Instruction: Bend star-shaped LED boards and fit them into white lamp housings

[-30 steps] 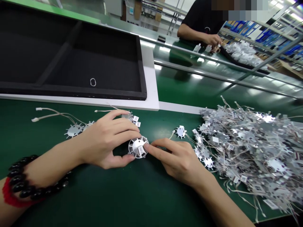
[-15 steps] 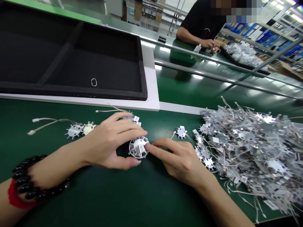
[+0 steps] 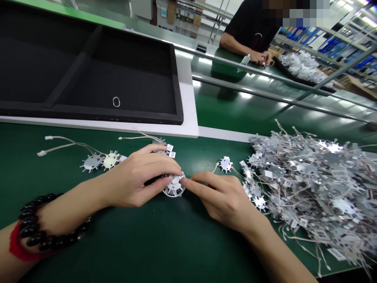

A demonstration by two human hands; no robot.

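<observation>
My left hand [image 3: 138,179] is closed over a round white finned part [image 3: 174,188] on the green mat, thumb and fingers pinching its top. My right hand [image 3: 222,196] reaches in from the right, its index finger pressing on the same part's edge. A black bead bracelet [image 3: 44,228] sits on my left wrist. Two flat star-shaped metal plates [image 3: 101,161] with white wires lie left of my left hand. One more star plate [image 3: 226,164] lies just beyond my right hand.
A large heap of star plates and wires [image 3: 312,184] fills the right of the mat. A black foam tray [image 3: 88,70] on a white board lies behind, holding a small white ring [image 3: 116,101]. Another person [image 3: 253,35] works at the far bench.
My left hand has closed down over the finned part, covering most of it and tipping it flatter. My right index finger stays at its edge.
</observation>
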